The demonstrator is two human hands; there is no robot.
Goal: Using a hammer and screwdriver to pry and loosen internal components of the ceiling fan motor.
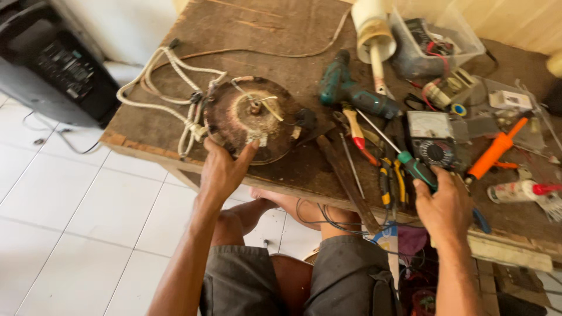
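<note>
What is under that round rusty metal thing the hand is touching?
The round rusty metal disc lies on a worn brown wooden table, the left hand touching its near edge. White braided cord trails off its left side. Whatever is beneath it is covered.

Seated, bare knees low in the frame's centre. Left arm stretched up from the bottom left, left hand (225, 169) at centre, palm down, fingers spread and slightly curled, thumb pointing up right. Right arm rising from the bottom right, right hand (446, 202) at right of centre, back to the camera, fingers curled closed around something.
</note>
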